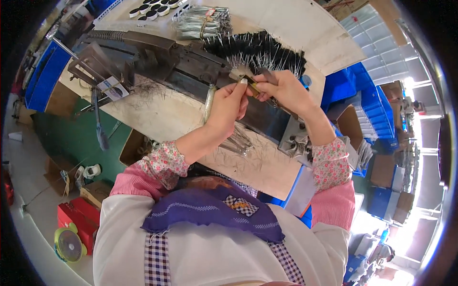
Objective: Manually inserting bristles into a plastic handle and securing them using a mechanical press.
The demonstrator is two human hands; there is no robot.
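Observation:
My left hand [228, 106] is closed in a pinch over a long dark metal bench machine [191, 64]. Its thumb meets a small brass-coloured piece [254, 88] and a pale bristle-like tuft [236, 73]; what exactly its fingertips hold is too small to tell. From the other side, my right hand [285, 93] has its fingers closed around the brass-coloured piece. A dark flat strip [268, 75] shows by its knuckles. Just beyond both hands lies a heap of black bristle brushes [257, 50] with thin wire stems. Loose wires [236, 140] rest below my left wrist.
A tied bundle of metal wires [205, 23] lies at the back, beside a white tray [107, 12] with round black-topped pieces. Blue bins [338, 88] stand at the right. A clear guard frame [98, 69] rises at the machine's left. Dark bristle scraps litter the wooden bench [272, 167].

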